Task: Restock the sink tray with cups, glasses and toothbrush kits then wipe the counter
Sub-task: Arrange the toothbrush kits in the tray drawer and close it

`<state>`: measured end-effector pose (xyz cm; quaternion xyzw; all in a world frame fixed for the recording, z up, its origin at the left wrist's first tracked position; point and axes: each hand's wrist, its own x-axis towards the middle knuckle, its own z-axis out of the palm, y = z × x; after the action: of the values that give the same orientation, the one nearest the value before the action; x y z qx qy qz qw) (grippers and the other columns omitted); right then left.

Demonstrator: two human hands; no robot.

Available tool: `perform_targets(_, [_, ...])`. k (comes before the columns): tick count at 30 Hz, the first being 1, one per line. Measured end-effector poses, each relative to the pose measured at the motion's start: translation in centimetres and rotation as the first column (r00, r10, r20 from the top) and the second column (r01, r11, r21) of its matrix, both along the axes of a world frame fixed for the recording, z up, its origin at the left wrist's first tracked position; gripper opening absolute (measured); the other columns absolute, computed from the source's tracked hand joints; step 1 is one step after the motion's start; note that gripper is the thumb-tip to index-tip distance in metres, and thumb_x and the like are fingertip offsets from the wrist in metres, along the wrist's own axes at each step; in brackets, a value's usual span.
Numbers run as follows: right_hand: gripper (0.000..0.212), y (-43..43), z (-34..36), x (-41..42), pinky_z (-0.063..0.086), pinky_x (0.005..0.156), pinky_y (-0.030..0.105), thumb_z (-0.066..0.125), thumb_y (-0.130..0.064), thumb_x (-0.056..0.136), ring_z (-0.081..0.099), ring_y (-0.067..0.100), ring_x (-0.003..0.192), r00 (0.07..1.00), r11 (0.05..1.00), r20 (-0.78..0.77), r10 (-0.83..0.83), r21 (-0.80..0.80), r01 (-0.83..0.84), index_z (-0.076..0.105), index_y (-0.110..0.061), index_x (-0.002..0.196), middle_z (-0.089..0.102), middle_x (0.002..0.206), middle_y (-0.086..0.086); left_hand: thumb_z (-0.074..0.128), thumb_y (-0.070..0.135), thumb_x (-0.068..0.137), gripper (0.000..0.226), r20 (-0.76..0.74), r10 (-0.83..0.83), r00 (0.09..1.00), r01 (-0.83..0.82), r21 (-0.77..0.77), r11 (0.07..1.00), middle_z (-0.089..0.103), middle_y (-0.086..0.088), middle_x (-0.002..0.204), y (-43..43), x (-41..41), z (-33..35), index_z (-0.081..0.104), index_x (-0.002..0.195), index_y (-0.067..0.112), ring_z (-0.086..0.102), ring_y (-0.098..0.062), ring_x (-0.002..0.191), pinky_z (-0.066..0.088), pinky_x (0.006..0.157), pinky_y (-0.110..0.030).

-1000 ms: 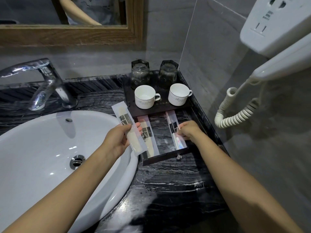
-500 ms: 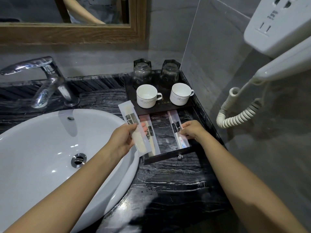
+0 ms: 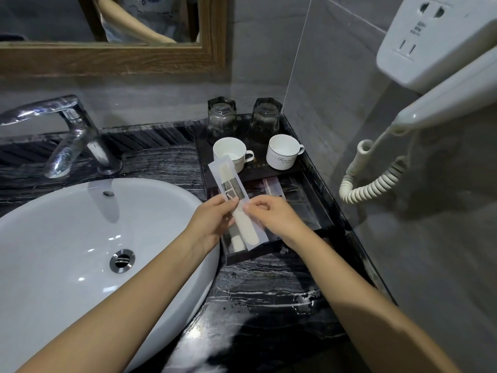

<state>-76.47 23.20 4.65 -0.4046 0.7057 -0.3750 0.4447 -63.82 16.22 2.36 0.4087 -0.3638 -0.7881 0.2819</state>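
A dark tray [image 3: 300,172] stands in the counter's back right corner with its front drawer [image 3: 252,254] pulled out. Two white cups [image 3: 230,153] [image 3: 282,151] sit on it, and two upturned glasses [image 3: 222,118] [image 3: 266,117] stand behind them. My left hand [image 3: 211,220] holds a clear toothbrush kit [image 3: 234,200] above the drawer. My right hand [image 3: 271,214] pinches the same kit at its right edge. Another kit [image 3: 236,242] lies in the drawer's left side, and a third [image 3: 273,185] lies further right, mostly hidden by my right hand.
A white basin [image 3: 67,238] fills the left, with a chrome tap [image 3: 72,135] behind it. The black marble counter [image 3: 263,300] looks wet in front of the tray. A wall hair dryer [image 3: 441,84] with a coiled cord [image 3: 371,181] hangs on the right wall. A wood-framed mirror [image 3: 113,56] is above.
My right hand left the kit lying in the drawer's right side and moved left to pinch the kit in my left hand. That kit shifted right, over the drawer.
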Motion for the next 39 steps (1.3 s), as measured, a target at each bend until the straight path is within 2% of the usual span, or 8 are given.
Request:
perform_targets(5, [0.004, 0.7, -0.2, -0.8, 0.049, 0.064, 0.018, 0.066, -0.007, 0.083, 0.06, 0.012, 0.071, 0.995, 0.994, 0.034, -0.097, 0.063, 0.095, 0.068, -0.005, 0.086, 0.065, 0.078, 0.004, 0.062, 0.003, 0.084, 0.016, 0.061, 0.056, 0.997, -0.055, -0.013, 0.998, 0.073, -0.004, 0.083, 0.1, -0.2, -0.4, 0.064, 0.099, 0.005, 0.069, -0.012, 0.071, 0.057, 0.066, -0.019])
perform_targets(9, [0.012, 1.6, -0.4, -3.1, 0.041, 0.054, 0.021, 0.067, -0.007, 0.081, 0.055, 0.015, 0.065, 0.985, 0.965, -0.055, -0.165, 0.195, 0.173, 0.06, -0.007, 0.071, 0.06, 0.073, 0.006, 0.063, 0.009, 0.085, 0.043, 0.214, 0.22, 0.952, -0.17, -0.229, 0.958, 0.066, -0.008, 0.102, -1.4, 0.4, -0.4, 0.051, 0.126, 0.005, 0.065, -0.019, 0.088, 0.052, 0.088, -0.029])
perform_targets(16, [0.022, -0.5, -2.2, -4.3, 0.053, 0.078, 0.035, 0.068, -0.003, 0.08, 0.066, 0.033, 0.089, 0.946, 0.908, -0.197, -0.259, 0.286, 0.308, 0.064, 0.013, 0.095, 0.068, 0.101, 0.027, 0.052, 0.008, 0.088, 0.033, 0.521, 0.372, 0.768, 0.245, -0.776, 0.581, 0.063, -0.005, 0.121, -3.6, 0.1, 0.1, 0.06, 0.119, 0.011, 0.056, -0.022, 0.113, 0.039, 0.091, -0.025])
perform_targets(18, [0.028, -1.3, -2.8, -4.1, 0.051, 0.081, 0.032, 0.068, -0.004, 0.08, 0.065, 0.029, 0.085, 0.94, 0.899, -0.196, -0.278, 0.291, 0.326, 0.064, 0.013, 0.101, 0.068, 0.106, 0.026, 0.051, 0.006, 0.088, 0.034, 0.604, 0.341, 0.72, 0.402, -0.764, 0.504, 0.058, -0.014, 0.129, -3.9, -0.1, -0.5, 0.058, 0.121, 0.006, 0.049, -0.029, 0.122, 0.035, 0.097, -0.029])
perform_targets(20, [0.008, -2.3, -3.3, -3.6, 0.052, 0.085, 0.031, 0.07, -0.006, 0.079, 0.06, 0.022, 0.071, 0.938, 0.898, -0.214, -0.273, 0.293, 0.328, 0.066, 0.001, 0.076, 0.07, 0.084, 0.018, 0.05, 0.009, 0.09, 0.038, 0.674, 0.31, 0.67, 0.506, -0.721, 0.474, 0.047, -0.015, 0.141, -4.3, -0.1, -1.5, 0.053, 0.128, 0.004, 0.038, -0.028, 0.133, 0.027, 0.108, -0.03])
perform_targets(22, [0.035, -3.0, -4.0, -3.2, 0.055, 0.088, 0.037, 0.07, -0.008, 0.079, 0.062, 0.024, 0.067, 0.934, 0.898, -0.266, -0.237, 0.307, 0.315, 0.048, -0.011, 0.051, 0.057, 0.062, 0.007, 0.049, 0.011, 0.091, 0.042, 0.708, 0.303, 0.638, 0.552, -0.695, 0.46, 0.04, -0.014, 0.146, -4.6, 0.0, -2.3, 0.048, 0.132, 0.003, 0.029, -0.027, 0.139, 0.019, 0.114, -0.031])
perform_targets(26, [0.046, -3.1, -4.8, -2.3, 0.054, 0.078, 0.035, 0.067, -0.011, 0.082, 0.054, 0.02, 0.06, 0.916, 0.898, -0.366, -0.163, 0.33, 0.292, 0.038, -0.015, 0.047, 0.049, 0.061, 0.001, 0.049, 0.012, 0.092, 0.042, 0.718, 0.31, 0.623, 0.572, -0.689, 0.444, 0.039, -0.014, 0.147, -4.9, 0.0, -2.8, 0.047, 0.133, 0.002, 0.026, -0.026, 0.141, 0.015, 0.115, -0.029])
perform_targets(39, [0.011, -2.9, -5.5, -1.3, 0.052, 0.068, 0.033, 0.055, -0.009, 0.088, 0.062, 0.031, 0.093, 0.758, 0.925, -0.652, 0.002, 0.29, 0.246, 0.06, -0.006, 0.097, 0.064, 0.105, 0.012, 0.051, 0.01, 0.09, 0.043, 0.693, 0.327, 0.642, 0.553, -0.714, 0.429, 0.039, -0.013, 0.147, -4.9, 0.0, -3.4, 0.047, 0.132, 0.002, 0.025, -0.026, 0.141, 0.015, 0.114, -0.028])
